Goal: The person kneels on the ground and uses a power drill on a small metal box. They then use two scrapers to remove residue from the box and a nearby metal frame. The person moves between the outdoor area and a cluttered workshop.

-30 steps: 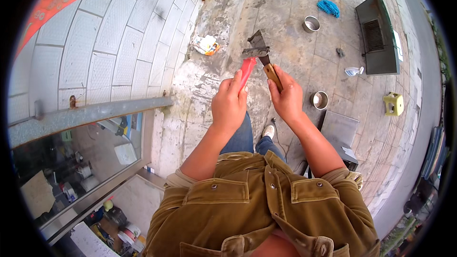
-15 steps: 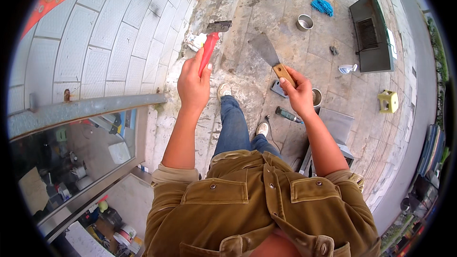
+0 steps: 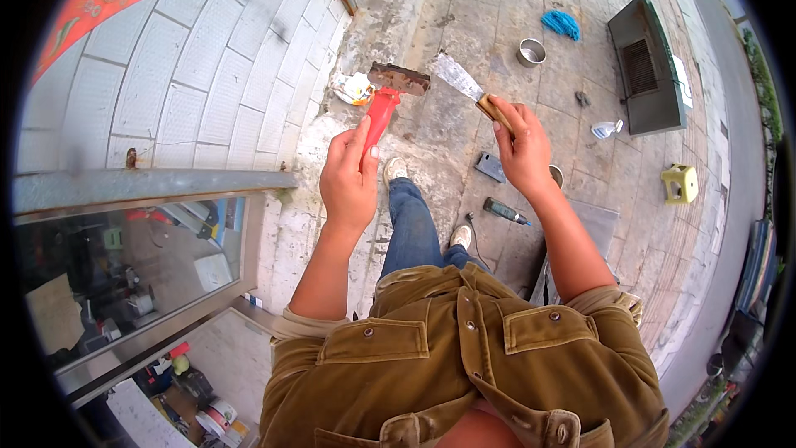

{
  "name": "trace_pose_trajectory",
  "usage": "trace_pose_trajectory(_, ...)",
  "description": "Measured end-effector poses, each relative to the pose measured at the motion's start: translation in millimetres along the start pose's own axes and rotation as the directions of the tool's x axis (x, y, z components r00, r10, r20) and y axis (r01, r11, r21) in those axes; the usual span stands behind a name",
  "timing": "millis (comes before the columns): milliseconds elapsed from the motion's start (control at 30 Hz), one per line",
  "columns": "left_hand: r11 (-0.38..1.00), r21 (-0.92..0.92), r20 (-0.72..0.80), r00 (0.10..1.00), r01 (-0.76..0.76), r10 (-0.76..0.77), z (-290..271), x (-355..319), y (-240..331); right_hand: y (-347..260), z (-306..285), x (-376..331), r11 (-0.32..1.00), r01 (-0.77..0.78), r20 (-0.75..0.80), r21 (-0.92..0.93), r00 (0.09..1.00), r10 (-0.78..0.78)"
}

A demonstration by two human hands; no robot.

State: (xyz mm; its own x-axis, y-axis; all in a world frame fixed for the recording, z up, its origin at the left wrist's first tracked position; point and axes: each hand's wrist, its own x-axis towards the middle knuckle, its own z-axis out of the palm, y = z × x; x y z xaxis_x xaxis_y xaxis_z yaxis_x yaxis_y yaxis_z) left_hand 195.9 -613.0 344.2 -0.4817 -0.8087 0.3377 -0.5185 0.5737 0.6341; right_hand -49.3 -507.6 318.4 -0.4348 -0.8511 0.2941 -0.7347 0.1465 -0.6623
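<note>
My left hand [image 3: 348, 182] is closed around the red handle of a scraper [image 3: 382, 114], whose wide, dirty, rust-brown blade points away from me. A putty knife [image 3: 458, 77] with a wooden handle is gripped in my right hand [image 3: 524, 149]. Pale residue covers the putty knife's blade, and its tip is close to the right end of the scraper's blade. Both tools are held up in front of me above the ground; whether the two blades touch, I cannot tell.
A white tiled wall [image 3: 170, 120] and a metal-framed window [image 3: 166, 257] stand at left. On the paving lie a phone [image 3: 491, 168], a green power tool [image 3: 506, 211], a metal bowl [image 3: 531, 52], a blue cloth [image 3: 561, 25], a spray bottle [image 3: 607, 129], a range hood [image 3: 648, 66] and a yellow stool [image 3: 680, 184].
My left hand has moved right and nearer, and the scraper blade has turned. The putty knife has tilted left, bringing the two blades closer together. Both tools remain held.
</note>
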Motion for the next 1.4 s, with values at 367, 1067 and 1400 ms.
trace_pose_trajectory(367,0.992,0.129,0.016,1.0,0.01,-0.012,38,-19,26,-15,14,2,1.0,-0.012,0.018,0.025,1.0,0.011)
trace_pose_trajectory(1067,0.985,-0.004,0.098,0.98,0.173,-0.171,81,21,-26,12,28,-1,0.98,0.036,0.345,0.195,0.933,-0.103)
trace_pose_trajectory(1400,0.979,0.128,0.008,0.987,0.161,-0.163,66,73,-109,74,45,17,0.895,-0.39,0.231,0.217,0.911,0.341)
